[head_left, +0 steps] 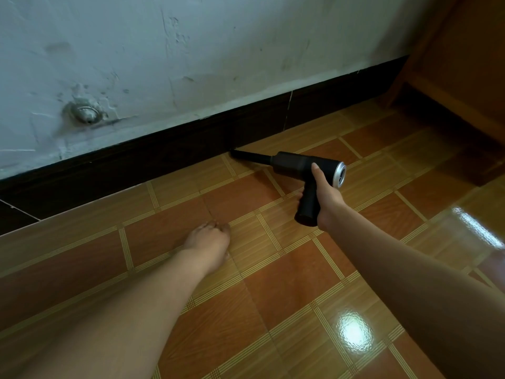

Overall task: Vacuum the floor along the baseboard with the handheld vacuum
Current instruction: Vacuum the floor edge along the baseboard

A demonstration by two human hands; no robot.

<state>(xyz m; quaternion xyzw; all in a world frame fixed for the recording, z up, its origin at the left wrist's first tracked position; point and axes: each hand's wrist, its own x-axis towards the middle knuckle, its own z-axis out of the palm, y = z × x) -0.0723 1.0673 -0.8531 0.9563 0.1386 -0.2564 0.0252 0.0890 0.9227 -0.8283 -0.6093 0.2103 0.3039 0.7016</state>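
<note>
A black handheld vacuum (297,165) with a silver rear ring is held above the tiled floor (246,283). My right hand (326,199) grips its pistol handle, thumb along the body. The thin nozzle tip (235,153) meets the floor right at the foot of the dark baseboard (164,157). My left hand (209,239) rests on the floor well in front of the baseboard, its fingers curled under and holding nothing.
A scuffed pale wall (191,50) rises above the baseboard, with a round metal fitting (86,113) at the left. Wooden furniture (451,77) stands at the right end of the wall. Glare spots lie on the glossy tiles at lower right.
</note>
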